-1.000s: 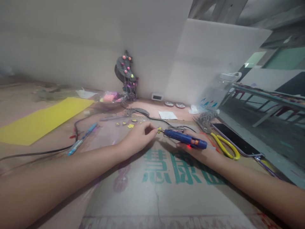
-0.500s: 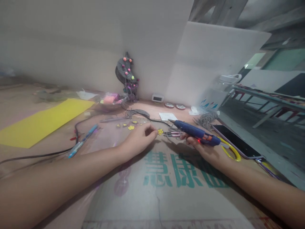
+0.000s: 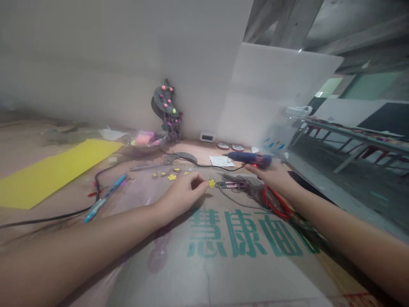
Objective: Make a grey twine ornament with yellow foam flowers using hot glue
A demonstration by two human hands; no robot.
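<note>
Between the thumb and fingertips of my left hand [image 3: 187,192] is pinched a small yellow felt flower [image 3: 211,183], held above the printed sheet [image 3: 172,273]. My right hand [image 3: 273,175] is closed around a blue glue gun [image 3: 246,158] with a small red light. Its nozzle points left, over a white paper square [image 3: 221,161]. Another yellow flower [image 3: 172,177] and several small yellow pieces lie just behind my left hand. Under my right hand are grey yarn, small pink-handled snips [image 3: 227,185] and red scissor handles [image 3: 277,204].
A grey crescent moon with pompoms [image 3: 165,104] leans on the wall. Yellow felt [image 3: 60,170], a blue pen [image 3: 105,198] and a black cable [image 3: 47,221] lie left. At right are a phone [image 3: 311,187] and a water bottle [image 3: 281,128]; a small clock [image 3: 207,137] stands behind.
My right hand has carried the glue gun forward, away from the flower and over toward the paper square, uncovering the red scissor handles. The left hand still pinches the flower.
</note>
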